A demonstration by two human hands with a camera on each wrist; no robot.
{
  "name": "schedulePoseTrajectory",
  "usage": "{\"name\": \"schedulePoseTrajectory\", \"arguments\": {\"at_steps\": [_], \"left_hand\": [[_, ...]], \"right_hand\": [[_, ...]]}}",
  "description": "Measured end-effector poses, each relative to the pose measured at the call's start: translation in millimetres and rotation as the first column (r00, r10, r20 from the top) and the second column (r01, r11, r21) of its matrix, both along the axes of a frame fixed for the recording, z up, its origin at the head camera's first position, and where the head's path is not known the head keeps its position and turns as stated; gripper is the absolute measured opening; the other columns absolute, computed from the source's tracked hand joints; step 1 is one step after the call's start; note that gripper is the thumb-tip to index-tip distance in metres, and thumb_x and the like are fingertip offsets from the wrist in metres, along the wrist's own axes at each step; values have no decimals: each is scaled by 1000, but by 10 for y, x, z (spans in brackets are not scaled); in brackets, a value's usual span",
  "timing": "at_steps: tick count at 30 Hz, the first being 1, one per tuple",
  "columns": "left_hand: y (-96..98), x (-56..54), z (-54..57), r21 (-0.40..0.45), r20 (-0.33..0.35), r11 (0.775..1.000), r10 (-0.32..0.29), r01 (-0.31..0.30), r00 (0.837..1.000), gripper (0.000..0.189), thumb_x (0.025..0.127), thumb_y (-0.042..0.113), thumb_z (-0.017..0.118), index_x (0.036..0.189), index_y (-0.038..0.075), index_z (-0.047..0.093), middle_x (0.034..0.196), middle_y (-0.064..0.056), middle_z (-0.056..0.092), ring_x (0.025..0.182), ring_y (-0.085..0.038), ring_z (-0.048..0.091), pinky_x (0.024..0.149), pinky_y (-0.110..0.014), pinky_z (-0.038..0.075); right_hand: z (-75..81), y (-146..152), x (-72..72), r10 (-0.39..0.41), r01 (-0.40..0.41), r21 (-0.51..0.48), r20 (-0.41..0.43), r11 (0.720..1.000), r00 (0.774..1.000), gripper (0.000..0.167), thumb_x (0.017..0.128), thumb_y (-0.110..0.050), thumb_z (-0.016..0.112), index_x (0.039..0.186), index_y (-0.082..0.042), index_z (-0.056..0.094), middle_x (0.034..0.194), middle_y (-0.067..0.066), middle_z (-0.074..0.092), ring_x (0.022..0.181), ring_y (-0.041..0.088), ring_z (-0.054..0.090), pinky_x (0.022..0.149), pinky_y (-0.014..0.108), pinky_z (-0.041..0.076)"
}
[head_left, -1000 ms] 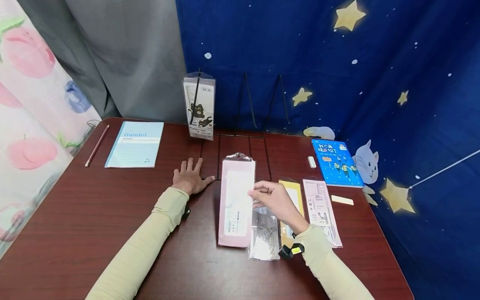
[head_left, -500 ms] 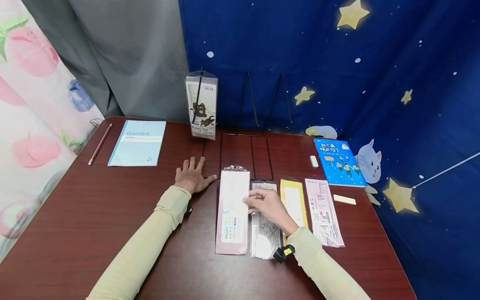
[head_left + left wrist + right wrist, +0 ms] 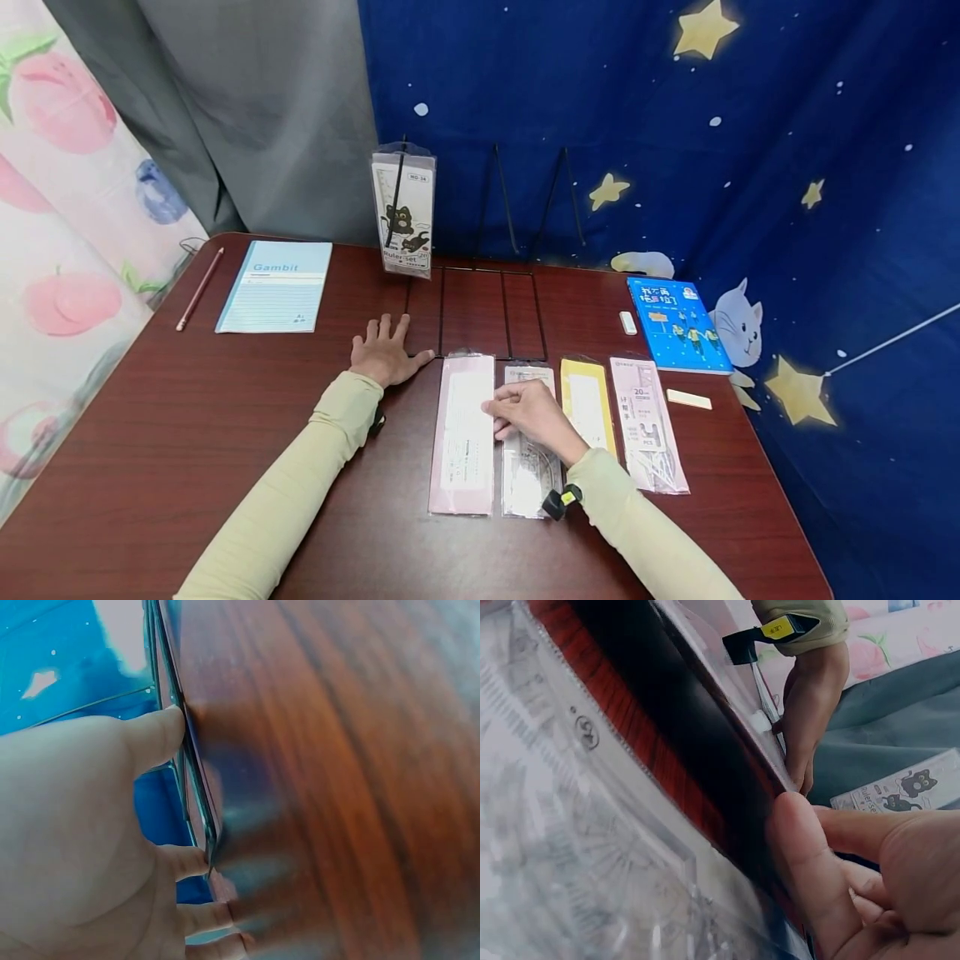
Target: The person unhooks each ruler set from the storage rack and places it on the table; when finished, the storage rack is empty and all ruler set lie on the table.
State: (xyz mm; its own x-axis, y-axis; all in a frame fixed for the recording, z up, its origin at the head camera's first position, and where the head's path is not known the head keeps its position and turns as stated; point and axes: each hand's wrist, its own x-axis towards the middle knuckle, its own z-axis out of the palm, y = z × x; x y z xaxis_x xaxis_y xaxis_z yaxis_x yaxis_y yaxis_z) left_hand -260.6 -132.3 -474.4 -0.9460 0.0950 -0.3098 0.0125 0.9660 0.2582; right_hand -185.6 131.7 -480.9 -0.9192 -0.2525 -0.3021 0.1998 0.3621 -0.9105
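Note:
My right hand [image 3: 528, 412] pinches the right edge of a flat pink stationery pack [image 3: 463, 437] between thumb and fingers. The pack lies on the table, printed white panel up; its contents are hidden. Just right of it, partly under my right hand, is a clear ruler set pack [image 3: 531, 483] with a protractor showing. In the right wrist view my thumb [image 3: 799, 832] lies against the pink pack's edge. My left hand [image 3: 381, 358] rests with spread fingers on the table, touching the base of a black wire rack [image 3: 441, 308] at its left front corner.
A ruler set [image 3: 405, 208] hangs on the rack's left hook; two other hooks [image 3: 506, 204] rise beside it. Rightward lie a yellow pack [image 3: 587, 396], a pale pink ruler pack [image 3: 647, 417], erasers [image 3: 688, 400] and a blue book [image 3: 678, 325]. Leftward are a notebook [image 3: 277, 287] and pencil [image 3: 201, 287].
My right hand has lowered the pink pack from a raised, tilted position over the clear pack's left side to flat on the table beside it. My left hand has stayed put.

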Motion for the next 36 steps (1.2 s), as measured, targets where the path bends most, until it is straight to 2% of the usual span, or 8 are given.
{"name": "schedulePoseTrajectory", "arguments": {"at_steps": [12, 21, 23, 26, 29, 32, 34, 36], "left_hand": [[14, 13, -8, 3, -10, 1000, -1, 1, 1000, 86, 105, 62, 41, 168, 11, 11, 172, -26, 10, 159, -47, 12, 123, -66, 21], [3, 10, -5, -2, -12, 1000, -1, 0, 1000, 86, 105, 62, 40, 168, 11, 12, 172, -26, 10, 159, -47, 12, 123, -66, 21], [1, 10, -1, -1, -13, 1000, -1, 1, 1000, 86, 105, 62, 41, 168, 11, 12, 172, -26, 10, 159, -47, 12, 123, -66, 21], [-3, 9, 4, -2, -13, 1000, -1, 1, 1000, 86, 105, 62, 41, 168, 11, 11, 172, -26, 10, 159, -47, 11, 123, -65, 21], [-11, 8, 4, -1, -14, 1000, 1, -1, 1000, 87, 105, 62, 41, 168, 11, 11, 173, -26, 9, 160, -47, 11, 123, -66, 21], [-17, 7, -8, 3, -13, 1000, 2, -1, 1000, 87, 105, 63, 41, 168, 11, 11, 173, -26, 9, 159, -47, 11, 123, -66, 20], [-17, 9, -16, 0, -15, 1000, -3, 3, 1000, 87, 105, 63, 41, 168, 11, 11, 172, -26, 9, 159, -47, 11, 123, -66, 21], [-11, 13, -18, -1, -17, 1000, -6, 6, 1000, 87, 105, 63, 41, 168, 11, 11, 172, -26, 10, 159, -47, 12, 123, -66, 21]], "right_hand": [[109, -76, 4, -10, -5, 202, 69, 979, 998, 17, 93, -12, 76, 103, 1, 78, 68, 11, 74, 49, 10, 67, 52, 29, 59], [187, -87, -20, -43, 21, 269, 75, 963, 996, 12, 93, -12, 76, 95, 0, 79, 70, 10, 73, 50, 11, 68, 55, 31, 61], [231, -45, -50, -46, 26, 275, 66, 961, 997, 13, 93, -11, 76, 95, 1, 78, 70, 11, 72, 51, 12, 69, 55, 32, 61], [335, 78, -164, -64, 62, 297, -3, 953, 998, 13, 95, -13, 74, 98, -1, 79, 73, 13, 73, 55, 17, 71, 57, 34, 62], [410, 252, -386, -66, 122, 364, -163, 924, 984, 15, 97, -18, 73, 103, -6, 79, 82, 14, 77, 65, 22, 75, 62, 38, 63], [390, 436, -655, 8, 153, 471, -323, 869, 946, 27, 98, -27, 74, 117, -9, 77, 104, 13, 80, 89, 26, 77, 78, 42, 62], [345, 532, -802, 77, 141, 546, -357, 826, 931, 46, 97, -34, 74, 135, -9, 69, 130, 13, 73, 118, 29, 70, 97, 47, 57], [287, 597, -914, 134, 95, 598, -328, 796, 935, 65, 97, -41, 73, 151, -8, 54, 153, 14, 56, 142, 34, 53, 114, 53, 46]]}}
